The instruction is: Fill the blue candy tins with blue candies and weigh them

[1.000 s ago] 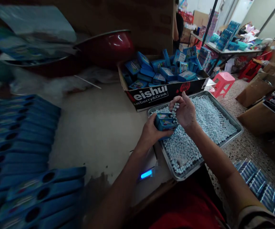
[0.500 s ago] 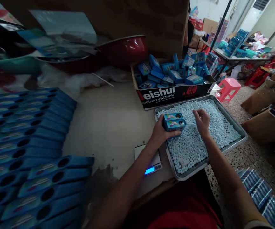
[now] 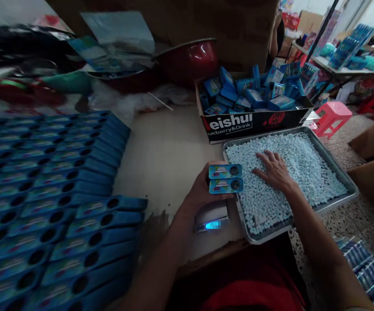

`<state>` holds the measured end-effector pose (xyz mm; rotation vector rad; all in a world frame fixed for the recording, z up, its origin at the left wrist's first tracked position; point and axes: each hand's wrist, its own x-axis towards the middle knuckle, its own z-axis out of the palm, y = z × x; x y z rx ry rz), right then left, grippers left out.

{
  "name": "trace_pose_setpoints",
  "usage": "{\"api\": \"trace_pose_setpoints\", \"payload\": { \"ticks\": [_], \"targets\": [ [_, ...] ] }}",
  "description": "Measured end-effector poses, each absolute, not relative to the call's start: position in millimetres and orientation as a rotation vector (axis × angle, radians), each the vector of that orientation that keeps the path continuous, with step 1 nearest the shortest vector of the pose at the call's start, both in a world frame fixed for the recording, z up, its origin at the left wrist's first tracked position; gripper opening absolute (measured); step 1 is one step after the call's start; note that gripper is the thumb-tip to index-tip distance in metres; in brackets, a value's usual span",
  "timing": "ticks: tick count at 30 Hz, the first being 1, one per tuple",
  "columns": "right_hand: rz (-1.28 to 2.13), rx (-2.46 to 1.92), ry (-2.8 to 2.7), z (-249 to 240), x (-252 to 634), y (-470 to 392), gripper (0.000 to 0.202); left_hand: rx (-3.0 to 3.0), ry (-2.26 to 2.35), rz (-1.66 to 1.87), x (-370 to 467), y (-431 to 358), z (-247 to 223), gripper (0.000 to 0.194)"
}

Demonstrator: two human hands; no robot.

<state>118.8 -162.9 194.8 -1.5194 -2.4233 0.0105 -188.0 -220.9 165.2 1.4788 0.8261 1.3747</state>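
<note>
Two small blue boxes [image 3: 225,179] stand side by side in my left hand [image 3: 202,188], at the near left edge of a metal tray [image 3: 352,196]. Each box has a dark round hole or window on its face. My right hand [image 3: 274,170] lies spread, palm down, on the pale blue pellets [image 3: 313,160] that fill the tray. Below my left hand a small scale [image 3: 211,216] with a lit blue display sits on the table.
A black carton [image 3: 228,129] of jumbled blue boxes stands behind the tray. Rows of blue boxes [image 3: 76,185] cover the left side. Red bowls [image 3: 190,60] are at the back, a pink stool [image 3: 332,116] at the right, and part of a person [image 3: 276,36] beyond.
My left hand has moved the two boxes left and down, toward the tray's edge. My right hand, closed before, has opened flat on the pellets. The view has shifted left.
</note>
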Motion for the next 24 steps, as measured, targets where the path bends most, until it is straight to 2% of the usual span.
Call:
{"api": "trace_pose_setpoints", "payload": {
  "ticks": [3, 6, 10, 14, 18, 24],
  "targets": [
    [-0.002, -1.659, -2.376, 196, 106, -164, 0.042, 1.537, 0.667, 1.392, -200, -223, 163, 0.091],
    [0.194, -1.674, -2.142, 197, 105, -158, 0.032, 1.548, 0.594, 1.393, -201, -223, 164, 0.089],
    [0.802, -1.473, -1.443, 200, 115, -145, 0.041, 1.537, 0.644, 1.343, -196, -221, 164, 0.090],
    [1.415, -1.049, -0.809, 210, 128, -138, 0.027, 1.555, 0.608, 1.354, -192, -221, 166, 0.087],
    [1.708, -0.740, -0.463, 215, 140, -138, 0.009, 1.577, 0.631, 1.346, -185, -223, 172, 0.087],
    [1.753, -0.603, -0.335, 222, 140, -141, 0.033, 1.649, 0.939, 1.204, -154, -212, 189, 0.088]
  ]
}}
